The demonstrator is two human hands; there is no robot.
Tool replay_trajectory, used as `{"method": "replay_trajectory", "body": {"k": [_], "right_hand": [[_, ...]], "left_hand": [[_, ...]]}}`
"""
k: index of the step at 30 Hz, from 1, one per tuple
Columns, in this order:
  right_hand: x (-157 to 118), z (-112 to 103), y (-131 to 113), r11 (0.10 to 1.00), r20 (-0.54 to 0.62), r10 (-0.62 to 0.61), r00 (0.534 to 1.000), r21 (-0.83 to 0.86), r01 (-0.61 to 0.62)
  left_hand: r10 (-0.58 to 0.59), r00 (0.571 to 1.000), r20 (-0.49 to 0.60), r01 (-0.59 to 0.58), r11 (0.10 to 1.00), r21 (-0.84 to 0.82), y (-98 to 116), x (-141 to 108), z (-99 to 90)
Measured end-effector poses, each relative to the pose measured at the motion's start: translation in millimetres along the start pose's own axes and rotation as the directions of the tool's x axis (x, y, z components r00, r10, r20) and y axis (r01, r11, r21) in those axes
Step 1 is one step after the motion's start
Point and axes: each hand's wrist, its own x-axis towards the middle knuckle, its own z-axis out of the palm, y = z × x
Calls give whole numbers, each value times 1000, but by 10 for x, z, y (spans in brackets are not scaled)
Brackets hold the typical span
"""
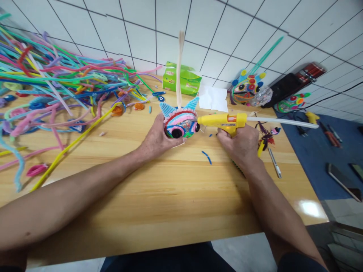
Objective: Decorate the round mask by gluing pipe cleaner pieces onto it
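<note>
My left hand (157, 136) is closed around the left and lower side of a colourful animal-head ornament (183, 122). The ornament has light-blue pointed ears, big black eyes, and pink and red bands; a pale strip rises behind its top. In my right hand (241, 143) is a yellow hot glue gun (222, 121), gripped by its handle, with a long white glue stick out of its back. Its nozzle points left and meets or nearly meets the ornament's right side, above the right eye. Short blue pipe cleaner pieces (207, 157) lie on the table below the gun.
A large heap of coloured pipe cleaners (56, 87) covers the table's left. Behind stand a green packet (181, 79), white paper (213, 97) and another decorated head (245, 88). A pen (274, 162) lies right of my right hand; a phone (343, 181) rests on the blue surface.
</note>
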Motion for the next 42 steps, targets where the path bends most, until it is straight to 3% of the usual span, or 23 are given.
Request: {"method": "replay_trajectory", "body": {"k": [14, 26, 32, 42], "right_hand": [[-4, 22, 36, 1000, -76, -21, 997, -4, 20], [-21, 15, 41, 1000, -70, -20, 997, 10, 21], [-15, 7, 21, 1000, -46, -12, 999, 3, 13], [-28, 17, 28, 1000, -54, -24, 998, 15, 25]], "left_hand": [[-25, 1000, 8, 25, 1000, 19, 32, -3, -8], [-41, 999, 4, 41, 999, -16, -13, -2, -4], [23, 1000, -5, -23, 999, -37, -41, -2, -1], [-18, 1000, 4, 18, 1000, -18, -8, -6, -6]]}}
